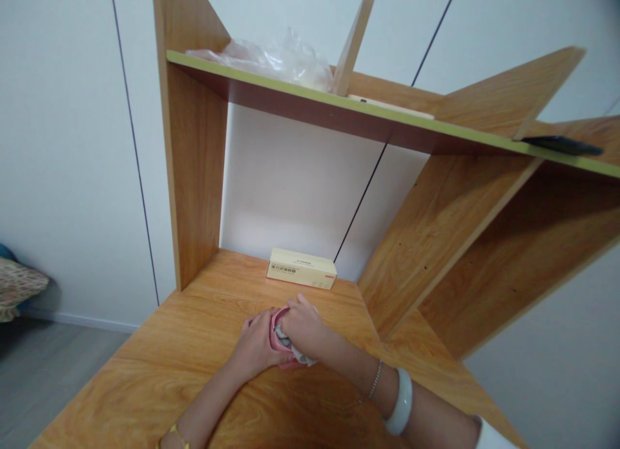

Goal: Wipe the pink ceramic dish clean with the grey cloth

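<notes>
On the wooden desk, my left hand (256, 344) is wrapped around the left side of a pink container (274, 338), thumb along its near edge. A crumpled grey-white cloth (302, 356) fills the container's opening and hangs over its near right side. My right hand (303, 326) is closed on the cloth, pushed down into the opening. The right hand and cloth hide much of the container, so its full shape cannot be made out.
Behind the hands, a long cream box (301, 269) with printed characters lies by the wall. Overhead runs a shelf (290, 90) bearing a clear plastic bag (285, 60) and a dark flat object (564, 145). Wooden panels (198, 171) stand left and right of the desk (203, 345).
</notes>
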`<action>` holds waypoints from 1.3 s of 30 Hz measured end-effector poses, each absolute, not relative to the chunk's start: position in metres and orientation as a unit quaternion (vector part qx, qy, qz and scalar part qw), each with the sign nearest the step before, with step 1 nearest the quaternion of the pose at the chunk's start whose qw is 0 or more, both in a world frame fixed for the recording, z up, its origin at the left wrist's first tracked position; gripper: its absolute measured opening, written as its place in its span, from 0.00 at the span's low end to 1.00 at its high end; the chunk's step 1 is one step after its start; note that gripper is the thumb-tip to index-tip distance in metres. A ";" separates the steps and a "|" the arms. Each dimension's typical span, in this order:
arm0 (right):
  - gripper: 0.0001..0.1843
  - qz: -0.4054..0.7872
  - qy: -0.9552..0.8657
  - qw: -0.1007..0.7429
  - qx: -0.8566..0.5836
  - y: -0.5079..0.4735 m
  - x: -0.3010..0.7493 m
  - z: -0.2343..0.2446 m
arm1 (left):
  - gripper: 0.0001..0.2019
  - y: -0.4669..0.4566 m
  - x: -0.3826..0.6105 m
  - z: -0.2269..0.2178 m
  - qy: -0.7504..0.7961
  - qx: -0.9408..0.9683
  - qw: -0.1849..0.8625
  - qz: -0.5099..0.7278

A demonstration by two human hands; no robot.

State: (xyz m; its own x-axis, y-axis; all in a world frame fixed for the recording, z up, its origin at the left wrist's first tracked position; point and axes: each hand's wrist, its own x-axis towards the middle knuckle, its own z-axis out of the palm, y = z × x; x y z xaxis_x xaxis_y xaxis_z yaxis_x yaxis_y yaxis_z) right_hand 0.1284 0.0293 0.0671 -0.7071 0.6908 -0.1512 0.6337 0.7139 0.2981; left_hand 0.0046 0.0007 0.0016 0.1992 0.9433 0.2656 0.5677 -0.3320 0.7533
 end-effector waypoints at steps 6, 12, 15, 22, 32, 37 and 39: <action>0.07 0.152 0.909 0.132 0.364 0.029 0.122 0.074 | 0.37 0.000 0.004 0.004 0.524 0.730 0.262 0.352; 0.05 0.126 0.919 0.116 0.356 0.025 0.130 0.070 | 0.36 -0.001 0.005 0.006 0.521 0.731 0.254 0.360; 0.02 0.118 0.920 0.116 0.355 0.026 0.134 0.074 | 0.38 0.000 0.004 0.006 0.522 0.732 0.258 0.353; 0.07 0.128 0.900 0.108 0.403 0.030 0.126 0.070 | 0.36 0.000 0.004 0.003 0.524 0.737 0.252 0.345; 0.07 0.127 0.940 0.127 0.289 0.033 0.126 0.087 | 0.36 0.000 0.005 0.003 0.529 0.729 0.263 0.346; 0.07 0.166 0.944 0.127 0.254 0.033 0.121 0.075 | 0.31 0.000 0.006 0.003 0.537 0.727 0.253 0.345; 0.05 0.161 0.942 0.133 0.264 0.033 0.118 0.064 | 0.29 0.000 0.005 0.003 0.532 0.729 0.258 0.344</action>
